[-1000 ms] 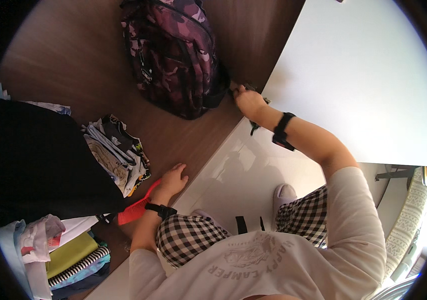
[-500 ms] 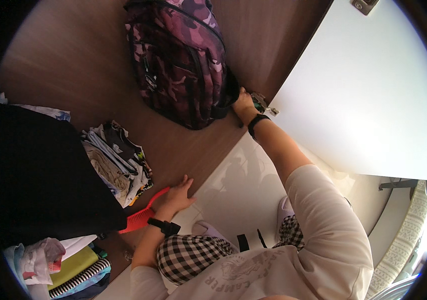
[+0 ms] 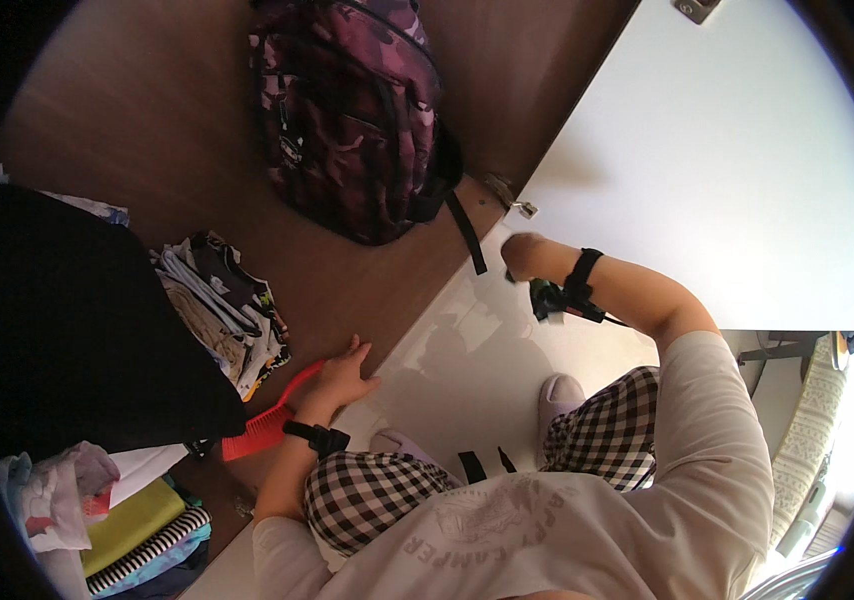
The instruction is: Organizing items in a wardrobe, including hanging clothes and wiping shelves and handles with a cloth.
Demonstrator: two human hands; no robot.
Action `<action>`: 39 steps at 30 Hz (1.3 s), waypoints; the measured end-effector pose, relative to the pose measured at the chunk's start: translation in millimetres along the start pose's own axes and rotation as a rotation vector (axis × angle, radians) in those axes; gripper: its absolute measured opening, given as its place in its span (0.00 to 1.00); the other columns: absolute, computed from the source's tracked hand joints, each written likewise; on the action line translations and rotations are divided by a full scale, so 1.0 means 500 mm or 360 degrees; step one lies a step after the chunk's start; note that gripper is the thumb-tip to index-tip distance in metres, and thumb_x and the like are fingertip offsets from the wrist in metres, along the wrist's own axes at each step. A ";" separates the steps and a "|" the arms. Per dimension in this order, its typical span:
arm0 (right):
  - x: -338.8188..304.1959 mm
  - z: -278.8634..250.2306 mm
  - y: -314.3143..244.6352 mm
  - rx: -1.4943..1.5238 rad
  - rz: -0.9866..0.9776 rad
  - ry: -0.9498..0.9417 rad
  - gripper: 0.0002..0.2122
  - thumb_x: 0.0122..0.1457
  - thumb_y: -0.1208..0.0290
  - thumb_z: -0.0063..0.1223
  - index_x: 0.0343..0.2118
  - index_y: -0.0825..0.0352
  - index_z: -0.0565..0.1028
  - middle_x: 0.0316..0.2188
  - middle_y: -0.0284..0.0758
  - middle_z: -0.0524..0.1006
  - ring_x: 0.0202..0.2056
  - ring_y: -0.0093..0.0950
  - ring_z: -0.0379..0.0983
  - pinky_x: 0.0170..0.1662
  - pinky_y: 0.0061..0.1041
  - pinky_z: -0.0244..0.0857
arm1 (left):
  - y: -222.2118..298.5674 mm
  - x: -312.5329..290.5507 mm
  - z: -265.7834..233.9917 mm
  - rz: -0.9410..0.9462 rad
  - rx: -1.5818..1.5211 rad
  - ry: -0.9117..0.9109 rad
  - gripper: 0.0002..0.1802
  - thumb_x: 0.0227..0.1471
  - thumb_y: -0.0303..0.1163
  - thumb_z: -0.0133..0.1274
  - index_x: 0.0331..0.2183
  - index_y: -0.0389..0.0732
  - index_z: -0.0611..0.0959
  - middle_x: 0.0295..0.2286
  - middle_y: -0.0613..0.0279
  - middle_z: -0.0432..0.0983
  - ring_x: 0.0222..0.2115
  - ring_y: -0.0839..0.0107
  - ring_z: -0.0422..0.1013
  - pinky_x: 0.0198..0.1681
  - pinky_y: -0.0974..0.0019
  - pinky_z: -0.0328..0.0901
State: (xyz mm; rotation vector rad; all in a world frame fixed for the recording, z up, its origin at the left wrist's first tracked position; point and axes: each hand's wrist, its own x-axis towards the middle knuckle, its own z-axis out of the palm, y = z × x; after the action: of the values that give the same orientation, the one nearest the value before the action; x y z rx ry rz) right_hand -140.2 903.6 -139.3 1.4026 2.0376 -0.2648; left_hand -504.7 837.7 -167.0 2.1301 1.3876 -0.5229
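My left hand (image 3: 345, 372) rests on the edge of the brown wooden shelf (image 3: 342, 290), fingers apart. Beside it lies a red comb-like brush (image 3: 259, 432), its curved handle reaching to my hand; I cannot tell whether they touch. My right hand (image 3: 527, 257) is curled above the pale floor, near the corner of a white door, a little blurred. What its fingers hold, if anything, is hidden; a small dark bit shows by the fingertips. A dark and green device (image 3: 551, 300) hangs under my right wrist. A maroon camouflage backpack (image 3: 347, 150) stands on the shelf, its strap (image 3: 467, 235) hanging over the edge.
Folded clothes (image 3: 217, 310) are stacked on the shelf, next to a large black cloth (image 3: 77, 320). More folded clothes (image 3: 142, 530) lie at lower left. The white door (image 3: 717, 180) stands on the right, with a metal hinge (image 3: 524, 209). My slippered feet (image 3: 557, 395) are on tile.
My right hand has come away from the backpack's lower side and moved right and nearer to me. The strap now dangles over the shelf edge. My left hand has stayed by the brush.
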 end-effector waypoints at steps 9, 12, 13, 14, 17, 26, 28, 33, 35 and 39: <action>0.151 0.030 -0.127 0.0645 0.0485 0.0768 0.15 0.44 0.66 0.55 0.34 0.68 0.76 0.35 0.42 0.76 0.40 0.37 0.74 0.41 0.33 0.69 | 0.020 0.011 0.036 0.0015 -0.0032 0.0064 0.43 0.45 0.48 0.52 0.58 0.43 0.55 0.60 0.54 0.41 0.56 0.52 0.53 0.57 0.58 0.53; 0.150 -0.008 -0.203 0.1147 -0.0103 0.0813 0.16 0.46 0.70 0.51 0.39 0.70 0.74 0.39 0.46 0.74 0.42 0.43 0.71 0.45 0.35 0.65 | 0.009 0.015 0.054 0.0052 -0.0103 0.0135 0.42 0.45 0.48 0.52 0.58 0.45 0.57 0.60 0.53 0.41 0.56 0.52 0.54 0.57 0.58 0.53; 0.140 -0.003 -0.227 0.1137 -0.0121 0.0803 0.16 0.46 0.70 0.51 0.39 0.70 0.74 0.39 0.46 0.74 0.42 0.43 0.71 0.45 0.35 0.65 | 0.016 0.009 0.057 0.0037 -0.0120 0.0136 0.42 0.45 0.48 0.52 0.58 0.45 0.57 0.60 0.53 0.41 0.56 0.52 0.54 0.57 0.58 0.53; 0.129 0.004 -0.251 0.1355 -0.0368 0.1047 0.17 0.45 0.72 0.50 0.41 0.68 0.73 0.39 0.46 0.74 0.43 0.42 0.70 0.45 0.34 0.65 | 0.023 0.004 0.061 0.0016 -0.0167 0.0083 0.41 0.44 0.48 0.53 0.58 0.46 0.58 0.60 0.54 0.41 0.56 0.52 0.54 0.56 0.57 0.54; 0.101 -0.042 -0.299 0.1308 -0.0771 0.1333 0.20 0.44 0.76 0.49 0.45 0.64 0.71 0.41 0.44 0.73 0.45 0.41 0.68 0.46 0.34 0.64 | -0.029 -0.001 0.061 -0.0010 -0.0113 0.0097 0.40 0.43 0.48 0.53 0.57 0.49 0.61 0.60 0.54 0.41 0.53 0.52 0.58 0.54 0.57 0.57; 0.129 0.042 -0.308 0.0848 -0.0078 0.1353 0.23 0.47 0.71 0.51 0.49 0.66 0.65 0.43 0.50 0.69 0.37 0.47 0.70 0.39 0.41 0.67 | -0.153 -0.131 0.164 0.0278 -0.0455 0.0625 0.26 0.48 0.37 0.52 0.50 0.47 0.70 0.55 0.58 0.57 0.49 0.54 0.63 0.49 0.58 0.61; 0.146 0.073 -0.369 0.0902 0.0076 0.1312 0.23 0.49 0.71 0.51 0.49 0.69 0.65 0.41 0.52 0.69 0.38 0.47 0.70 0.39 0.39 0.67 | -0.170 -0.191 0.174 -0.0205 -0.0393 0.0771 0.22 0.45 0.35 0.54 0.45 0.43 0.73 0.46 0.56 0.65 0.46 0.54 0.65 0.47 0.57 0.63; 0.153 0.095 -0.600 0.0754 -0.0216 0.1334 0.27 0.49 0.70 0.51 0.54 0.69 0.61 0.45 0.49 0.67 0.41 0.45 0.68 0.43 0.37 0.66 | -0.303 -0.235 0.264 -0.0677 0.0163 0.1244 0.24 0.41 0.31 0.55 0.44 0.39 0.73 0.41 0.54 0.67 0.43 0.54 0.64 0.45 0.57 0.63; 0.149 0.084 -0.672 0.0761 -0.0338 0.1040 0.29 0.48 0.69 0.53 0.55 0.65 0.60 0.47 0.49 0.65 0.46 0.46 0.64 0.47 0.38 0.64 | -0.341 -0.217 0.287 -0.0501 0.0159 0.1336 0.21 0.43 0.29 0.53 0.43 0.39 0.73 0.40 0.52 0.68 0.43 0.54 0.64 0.46 0.58 0.62; 0.150 0.047 -0.681 0.0639 -0.1010 0.1080 0.27 0.46 0.69 0.55 0.53 0.62 0.64 0.44 0.50 0.68 0.41 0.46 0.68 0.45 0.39 0.65 | -0.396 -0.176 0.293 -0.0655 0.0123 0.1179 0.18 0.45 0.28 0.50 0.41 0.39 0.72 0.40 0.51 0.68 0.44 0.54 0.65 0.47 0.58 0.61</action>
State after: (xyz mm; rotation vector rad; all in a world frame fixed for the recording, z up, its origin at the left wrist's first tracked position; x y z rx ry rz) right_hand -451.9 809.6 -266.3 1.0974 3.1190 -0.5442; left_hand -725.8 747.7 -274.6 2.2001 2.2616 0.1078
